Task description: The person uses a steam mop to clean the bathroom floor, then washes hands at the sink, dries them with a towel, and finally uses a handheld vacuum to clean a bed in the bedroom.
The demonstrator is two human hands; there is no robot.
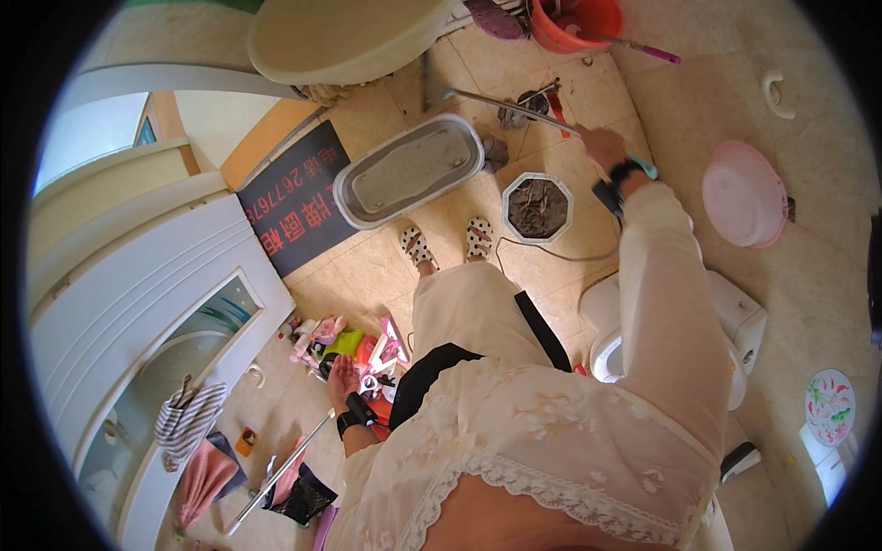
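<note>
My right hand (603, 149) grips a long metal pole (524, 111) near its teal end. The pole reaches left across the floor, and its far head (433, 96) is blurred, so I cannot tell its kind. Below the pole lies a grey oblong plastic tub (406, 175) with a dirty-looking bottom. Nearer my right arm stands an octagonal white planter (537, 206) holding dark soil and dry stems. My left hand (343, 382) is low at my side, palm turned up and holding nothing. Several toys and plastic things (344, 342) are piled just beyond it.
A dark mat (296, 200) bearing red writing lies by the open door (172, 310). A large pale basin (344, 41) and a red bucket (577, 27) stand at the far side. The toilet (606, 355) is to my right, and a cable (544, 256) trails near the planter.
</note>
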